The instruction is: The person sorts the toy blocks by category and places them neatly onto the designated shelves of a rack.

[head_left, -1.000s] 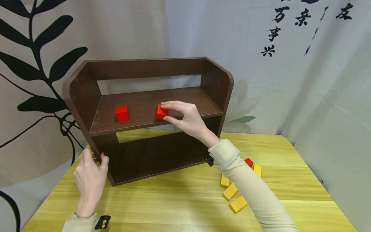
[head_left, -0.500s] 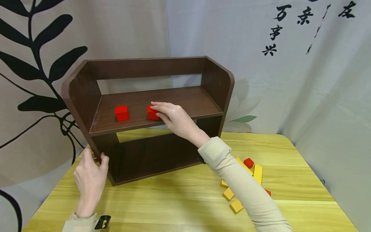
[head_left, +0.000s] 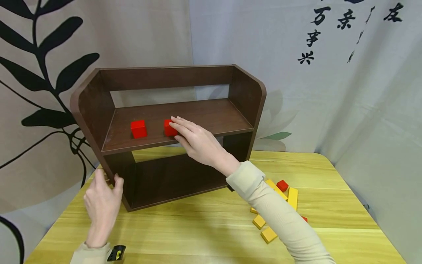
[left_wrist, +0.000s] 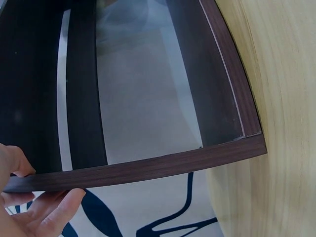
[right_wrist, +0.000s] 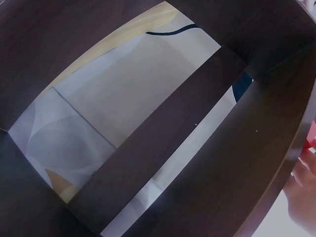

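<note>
A small dark brown two-tier shelf (head_left: 178, 113) stands tilted to the view on the table. My left hand (head_left: 103, 205) grips its left side panel, thumb on one face and fingers on the other, as the left wrist view shows at the panel edge (left_wrist: 148, 165). On the upper board, my right hand (head_left: 206, 146) rests its extended fingers against a red block (head_left: 169, 128), whose right part they hide. In the right wrist view only a sliver of this block (right_wrist: 312, 134) shows beyond the board's edge. Another red block (head_left: 139, 129) sits to its left, a gap between them.
Right of the shelf, several yellow blocks (head_left: 269, 234) lie loose on the wooden table (head_left: 343, 205). A red block (head_left: 282, 185) is among them, and a second one (head_left: 304, 219) shows partly behind the right sleeve (head_left: 280, 212). Printed curtains (head_left: 148, 33) hang behind.
My right hand has moved left along the upper board, and the red block at its fingers has slid left towards the other one. Its fingers have straightened. The left hand has stayed put.
</note>
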Demonstrator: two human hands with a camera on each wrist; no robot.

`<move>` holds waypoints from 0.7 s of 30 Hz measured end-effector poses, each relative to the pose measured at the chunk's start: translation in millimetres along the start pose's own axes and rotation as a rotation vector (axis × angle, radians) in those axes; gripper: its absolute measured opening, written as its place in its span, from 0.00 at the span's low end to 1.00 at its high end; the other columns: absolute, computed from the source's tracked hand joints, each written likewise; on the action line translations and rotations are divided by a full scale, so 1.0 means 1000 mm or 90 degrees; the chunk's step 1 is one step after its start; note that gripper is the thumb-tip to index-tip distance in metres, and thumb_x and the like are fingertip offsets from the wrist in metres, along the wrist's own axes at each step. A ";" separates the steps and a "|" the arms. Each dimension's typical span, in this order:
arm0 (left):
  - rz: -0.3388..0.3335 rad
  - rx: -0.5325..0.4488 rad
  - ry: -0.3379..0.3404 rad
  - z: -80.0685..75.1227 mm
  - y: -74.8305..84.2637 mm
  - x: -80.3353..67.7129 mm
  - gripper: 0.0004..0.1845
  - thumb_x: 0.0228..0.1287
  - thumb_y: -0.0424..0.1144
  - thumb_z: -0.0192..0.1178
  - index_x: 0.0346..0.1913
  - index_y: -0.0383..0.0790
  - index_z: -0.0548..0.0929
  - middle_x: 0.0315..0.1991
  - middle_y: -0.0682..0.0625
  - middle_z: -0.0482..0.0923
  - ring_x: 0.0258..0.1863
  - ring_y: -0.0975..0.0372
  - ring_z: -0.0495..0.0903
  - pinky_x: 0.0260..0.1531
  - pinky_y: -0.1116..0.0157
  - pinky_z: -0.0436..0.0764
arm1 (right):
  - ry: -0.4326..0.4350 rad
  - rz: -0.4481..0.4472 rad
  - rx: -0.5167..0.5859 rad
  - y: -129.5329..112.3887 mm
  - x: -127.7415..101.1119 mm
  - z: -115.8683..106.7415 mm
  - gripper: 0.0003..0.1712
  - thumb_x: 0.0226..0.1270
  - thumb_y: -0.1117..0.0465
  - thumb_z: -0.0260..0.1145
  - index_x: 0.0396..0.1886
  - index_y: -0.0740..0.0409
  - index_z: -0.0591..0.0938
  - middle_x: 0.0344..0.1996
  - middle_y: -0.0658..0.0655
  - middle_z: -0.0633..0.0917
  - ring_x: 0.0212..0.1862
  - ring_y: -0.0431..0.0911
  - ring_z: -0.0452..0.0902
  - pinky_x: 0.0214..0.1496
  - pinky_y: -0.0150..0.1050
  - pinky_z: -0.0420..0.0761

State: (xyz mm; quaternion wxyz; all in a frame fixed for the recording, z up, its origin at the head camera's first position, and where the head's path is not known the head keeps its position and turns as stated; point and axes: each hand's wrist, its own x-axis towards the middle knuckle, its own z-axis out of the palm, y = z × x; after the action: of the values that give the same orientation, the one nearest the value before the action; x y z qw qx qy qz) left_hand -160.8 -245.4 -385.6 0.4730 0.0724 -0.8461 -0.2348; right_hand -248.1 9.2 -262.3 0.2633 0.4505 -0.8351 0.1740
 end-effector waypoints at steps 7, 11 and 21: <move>-0.001 -0.001 0.000 0.000 0.001 0.000 0.09 0.57 0.30 0.58 0.35 0.27 0.71 0.20 0.33 0.74 0.12 0.44 0.71 0.10 0.58 0.63 | -0.095 0.040 0.025 -0.004 0.013 0.000 0.27 0.73 0.56 0.53 0.69 0.58 0.66 0.72 0.55 0.64 0.74 0.47 0.57 0.74 0.35 0.57; -0.002 -0.002 0.002 0.001 0.001 0.000 0.09 0.56 0.30 0.58 0.35 0.27 0.71 0.20 0.33 0.75 0.11 0.45 0.71 0.10 0.61 0.61 | -0.111 0.036 0.032 -0.003 0.018 0.001 0.27 0.73 0.56 0.53 0.69 0.59 0.66 0.72 0.56 0.63 0.74 0.47 0.56 0.75 0.35 0.55; 0.004 -0.004 0.009 0.001 0.001 0.001 0.09 0.56 0.29 0.59 0.35 0.27 0.72 0.20 0.33 0.75 0.11 0.45 0.70 0.10 0.61 0.60 | -0.147 0.049 0.048 -0.004 0.022 0.002 0.29 0.74 0.54 0.51 0.71 0.56 0.63 0.74 0.53 0.59 0.76 0.44 0.52 0.76 0.35 0.52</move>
State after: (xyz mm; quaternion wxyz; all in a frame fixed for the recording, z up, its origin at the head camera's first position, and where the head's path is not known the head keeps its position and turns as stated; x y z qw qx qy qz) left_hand -162.1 -244.6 -385.4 0.4799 0.0700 -0.8422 -0.2355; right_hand -255.1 -8.4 -250.6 0.1416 0.4450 -0.8693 0.1621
